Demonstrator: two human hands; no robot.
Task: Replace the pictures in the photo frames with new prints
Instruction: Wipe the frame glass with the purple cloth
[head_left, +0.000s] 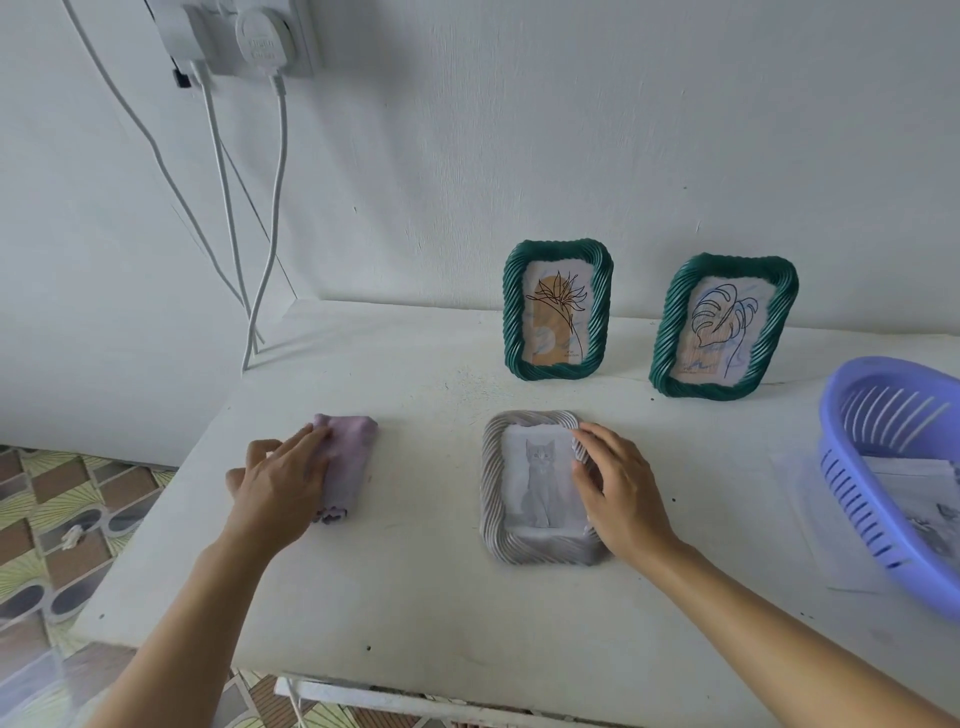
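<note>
Now the grey rope-rimmed frame (545, 552) is lying flat on the white table (415, 597), front of centre, showing a grey kitten print (540, 483). The right hand (618, 499) is resting loosely extended on its right rim, gripping nothing. The left hand (283, 483) is pressing flat on a folded lilac cloth (350, 457), well apart, bare table between. Two green frames (511, 312) (670, 338) are standing behind; a purple basket (857, 499) is sitting at the right.
</note>
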